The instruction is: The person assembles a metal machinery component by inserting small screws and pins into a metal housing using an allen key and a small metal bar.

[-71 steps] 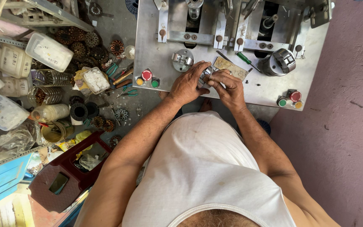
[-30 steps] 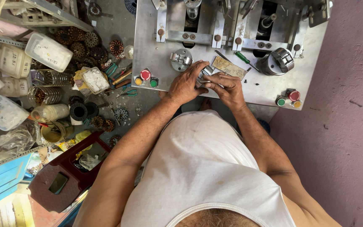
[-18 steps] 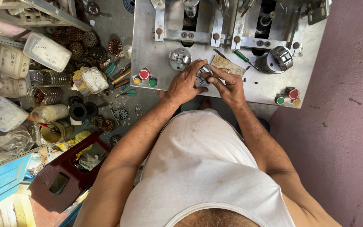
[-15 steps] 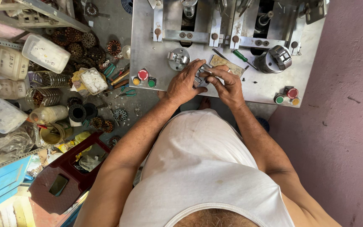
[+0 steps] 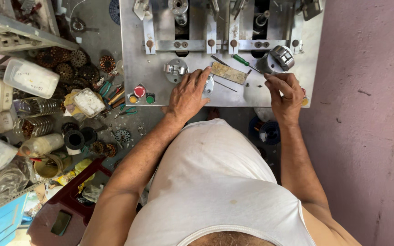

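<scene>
My left hand (image 5: 188, 94) lies on the steel machine plate (image 5: 135, 68), its fingers over a round silvery metal part (image 5: 209, 86) that shows only at its edge. My right hand (image 5: 286, 93) is apart from it at the plate's right end. Its fingers are curled with their tips just below a ribbed metal chuck (image 5: 279, 58); I see nothing in them. Between the hands lie a worn flat brass-coloured strip (image 5: 229, 73) and a green-handled screwdriver (image 5: 241, 60).
Red, yellow and green push buttons (image 5: 140, 93) sit left of my left hand, and a round clamp fixture (image 5: 175, 70) above it. Plastic tubs (image 5: 31, 77), jars and wound copper coils (image 5: 71, 61) crowd the left. A maroon stool (image 5: 76, 191) holds a phone. A pink wall (image 5: 365, 114) stands at the right.
Both hands were together on the small metal part at the plate's middle. My right hand has let go and moved right to the chuck. My left hand stays on the part.
</scene>
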